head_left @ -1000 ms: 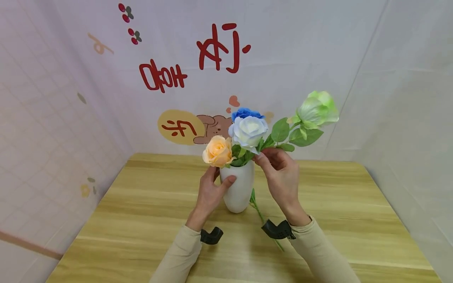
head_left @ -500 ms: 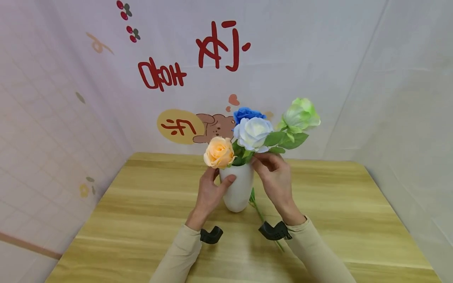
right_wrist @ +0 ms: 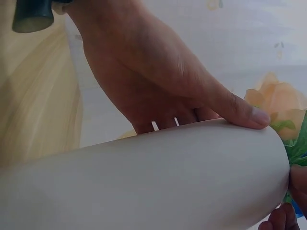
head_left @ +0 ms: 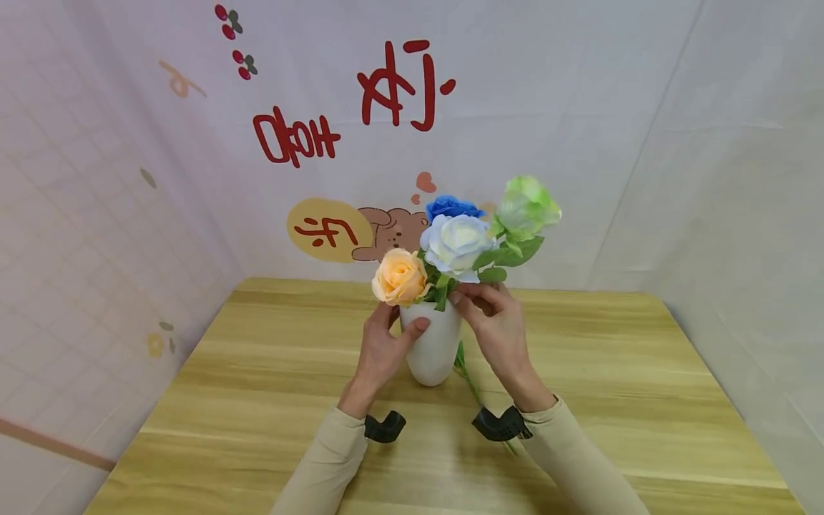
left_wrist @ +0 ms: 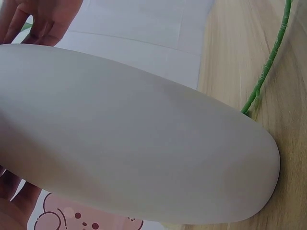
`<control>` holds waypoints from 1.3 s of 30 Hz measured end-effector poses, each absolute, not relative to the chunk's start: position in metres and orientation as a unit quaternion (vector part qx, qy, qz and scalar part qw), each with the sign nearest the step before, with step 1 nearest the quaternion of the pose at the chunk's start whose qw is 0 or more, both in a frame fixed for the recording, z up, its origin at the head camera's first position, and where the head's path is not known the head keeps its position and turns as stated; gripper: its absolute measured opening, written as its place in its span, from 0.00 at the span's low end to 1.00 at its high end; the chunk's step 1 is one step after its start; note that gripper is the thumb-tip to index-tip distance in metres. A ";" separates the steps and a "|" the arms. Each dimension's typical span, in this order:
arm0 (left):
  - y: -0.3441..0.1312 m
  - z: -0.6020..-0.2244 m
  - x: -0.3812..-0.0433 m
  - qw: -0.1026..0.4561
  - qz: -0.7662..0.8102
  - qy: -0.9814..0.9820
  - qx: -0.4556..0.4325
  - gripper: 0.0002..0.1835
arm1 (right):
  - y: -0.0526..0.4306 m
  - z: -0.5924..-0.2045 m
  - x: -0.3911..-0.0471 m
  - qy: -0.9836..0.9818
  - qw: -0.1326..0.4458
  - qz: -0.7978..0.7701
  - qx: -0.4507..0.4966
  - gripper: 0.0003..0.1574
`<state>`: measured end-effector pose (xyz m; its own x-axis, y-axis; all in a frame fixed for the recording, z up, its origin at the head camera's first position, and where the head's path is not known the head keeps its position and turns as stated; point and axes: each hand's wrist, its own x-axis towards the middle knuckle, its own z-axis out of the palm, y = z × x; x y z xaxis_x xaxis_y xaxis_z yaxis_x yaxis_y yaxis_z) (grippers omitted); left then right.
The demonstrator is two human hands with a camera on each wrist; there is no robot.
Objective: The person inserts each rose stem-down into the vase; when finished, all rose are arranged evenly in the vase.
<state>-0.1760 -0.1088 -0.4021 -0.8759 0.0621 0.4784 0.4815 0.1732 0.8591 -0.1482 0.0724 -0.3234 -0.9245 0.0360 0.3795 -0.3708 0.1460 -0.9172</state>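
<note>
A white vase (head_left: 433, 350) stands upright on the wooden table, gripped near its top by my left hand (head_left: 380, 350), thumb on the near side and fingers behind. Rising from its mouth are a peach rose (head_left: 400, 277), a pale blue rose (head_left: 457, 247) and a deep blue rose (head_left: 453, 207). My right hand (head_left: 503, 329) pinches the stem of a green rose (head_left: 528, 207) right at the vase's right rim. That stem is hidden by fingers and leaves. In the right wrist view, the right fingertips (right_wrist: 298, 184) show at the vase mouth.
Another green stem (head_left: 475, 390) lies on the table (head_left: 257, 400) just right of the vase, partly beneath the right wrist. A printed white backdrop (head_left: 547, 93) rises behind the table, with fabric walls at both sides. Black wrist mounts (head_left: 385, 427) jut inward from the sleeves.
My right hand has brought the green rose leftward, close to the other flowers, its fingers now lower at the rim. The left hand and vase have stayed in place.
</note>
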 end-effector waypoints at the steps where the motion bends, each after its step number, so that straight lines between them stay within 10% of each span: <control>1: -0.109 -0.402 -0.176 0.171 -0.615 -0.748 -0.182 0.39 | 0.075 -0.325 -0.148 -0.742 0.154 0.642 0.117 0.11; 39: -0.108 -0.406 -0.180 0.179 -0.606 -0.755 -0.178 0.41 | 0.148 -0.468 -0.185 -0.865 -0.121 0.470 0.129 0.13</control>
<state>-0.1798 -0.1077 -0.4062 -0.8726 0.0526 0.4855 0.4854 0.2028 0.8504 -0.1853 0.1480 -0.4682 -0.9374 -0.3366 -0.0889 -0.1083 0.5244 -0.8446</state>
